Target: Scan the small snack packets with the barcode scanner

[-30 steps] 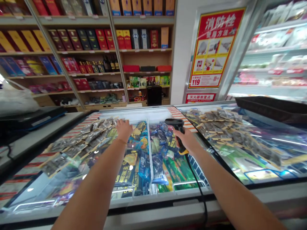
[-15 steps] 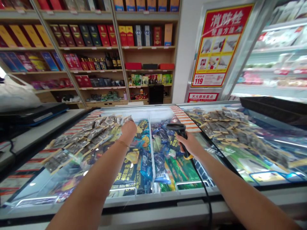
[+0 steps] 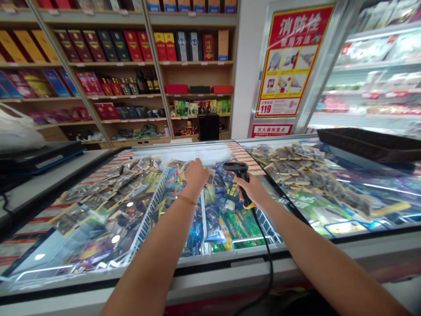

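My right hand [image 3: 253, 189] gripped the black barcode scanner [image 3: 237, 172], its head aimed toward eleven o'clock. My left hand [image 3: 196, 172] reached into the open freezer [image 3: 210, 263], closed around a small packet [image 3: 210, 176] just beside the scanner's nose.

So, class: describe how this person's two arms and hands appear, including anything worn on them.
Both forearms are bare, with no sleeves in view. The left hand has a thin gold-coloured bracelet at its wrist. The right hand shows no glove, watch or ring.
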The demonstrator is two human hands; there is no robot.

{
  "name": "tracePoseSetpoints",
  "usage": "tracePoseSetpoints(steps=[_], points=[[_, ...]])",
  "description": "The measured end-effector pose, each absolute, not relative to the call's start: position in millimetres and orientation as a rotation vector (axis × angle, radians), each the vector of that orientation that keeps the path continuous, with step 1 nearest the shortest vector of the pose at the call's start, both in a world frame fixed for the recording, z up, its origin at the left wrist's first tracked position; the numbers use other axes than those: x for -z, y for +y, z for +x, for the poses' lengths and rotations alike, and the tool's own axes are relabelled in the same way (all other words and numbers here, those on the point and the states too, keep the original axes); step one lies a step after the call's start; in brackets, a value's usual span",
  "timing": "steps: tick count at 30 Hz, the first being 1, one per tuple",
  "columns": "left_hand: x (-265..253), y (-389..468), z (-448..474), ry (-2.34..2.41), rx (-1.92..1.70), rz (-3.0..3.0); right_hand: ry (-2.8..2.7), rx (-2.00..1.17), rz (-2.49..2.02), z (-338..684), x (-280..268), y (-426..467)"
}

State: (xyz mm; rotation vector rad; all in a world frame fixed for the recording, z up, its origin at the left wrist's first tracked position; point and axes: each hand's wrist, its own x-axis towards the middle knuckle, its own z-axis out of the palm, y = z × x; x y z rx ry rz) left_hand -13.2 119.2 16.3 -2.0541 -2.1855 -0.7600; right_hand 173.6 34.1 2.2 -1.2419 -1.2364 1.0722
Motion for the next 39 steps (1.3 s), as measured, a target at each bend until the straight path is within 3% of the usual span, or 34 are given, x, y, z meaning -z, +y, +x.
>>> tracePoseSetpoints(steps=[4,11,19,24,39], points=[[7,130,-29,-2.399,0.743,-1.879,-1.296,-1.072,-1.229,172,-3,32],[23,141,-29,-2.171,0.820,-2.279,-1.301,-1.033,-1.250,171,-1,35],[30,158,-33,-2.042,2.244,-2.214,-1.326,-1.064,-1.255,170,3,28],[37,168,-39,-1.841,2.690,-2.182,-1.436,-1.009,-1.274,170,6,22],[43,175,-42,-1.921,2.715,-2.128,-1.510,-1.007,-1.267,172,7,18]])
